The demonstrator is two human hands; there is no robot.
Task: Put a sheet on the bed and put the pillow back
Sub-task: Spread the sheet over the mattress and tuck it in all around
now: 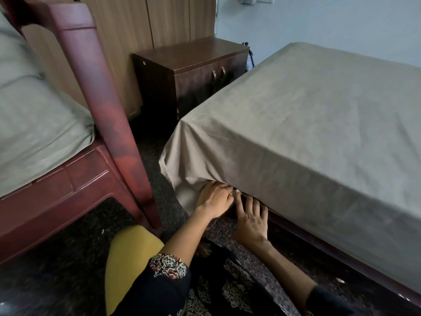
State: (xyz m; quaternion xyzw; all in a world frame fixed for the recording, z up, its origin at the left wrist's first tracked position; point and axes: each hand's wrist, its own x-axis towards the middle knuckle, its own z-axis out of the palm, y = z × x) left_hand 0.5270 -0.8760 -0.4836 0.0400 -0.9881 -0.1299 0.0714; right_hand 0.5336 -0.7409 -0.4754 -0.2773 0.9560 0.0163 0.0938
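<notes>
At bed (323,244) corner, sheet (296,133) seen spread over mattress; hem being tucked. Left hand (215,197) fingers curled on hem, right hand (250,218) fingers straight, pushed under. Pillow (34,133) on chair (102,87), not yet returned.

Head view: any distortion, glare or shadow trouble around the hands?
Head view: wide-angle bows the chair leg; sheet evenly lit, no glare; dark shadow under its hem hides some fingertips of the left hand and right hand; slight softness throughout.
</notes>
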